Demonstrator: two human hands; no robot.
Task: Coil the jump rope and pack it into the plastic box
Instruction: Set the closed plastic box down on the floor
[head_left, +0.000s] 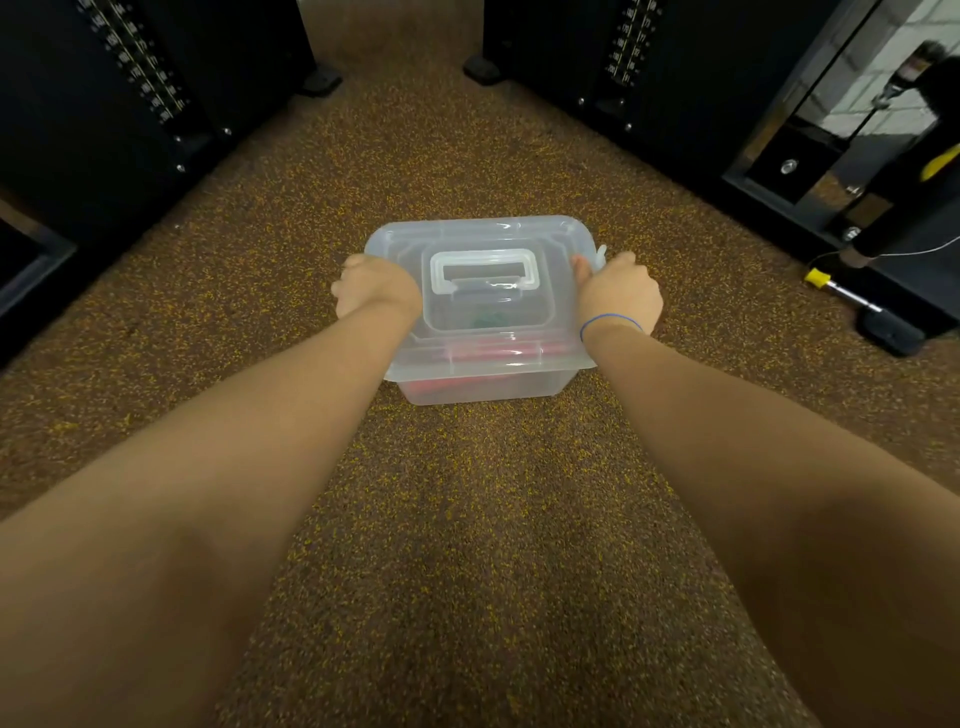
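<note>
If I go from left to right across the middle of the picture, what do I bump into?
Black weight machine → left hand → white lid handle on the plastic box → right hand → yellow-tipped metal pin on the floor.

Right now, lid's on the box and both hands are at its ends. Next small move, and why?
Probably press or snap the side latches shut. The lid already covers the plastic box, red rope shows through inside, and the left hand and right hand sit at the two short ends. A clear tab sticks up by the right hand, so that side looks unlatched; I can't tell about the left.
</note>
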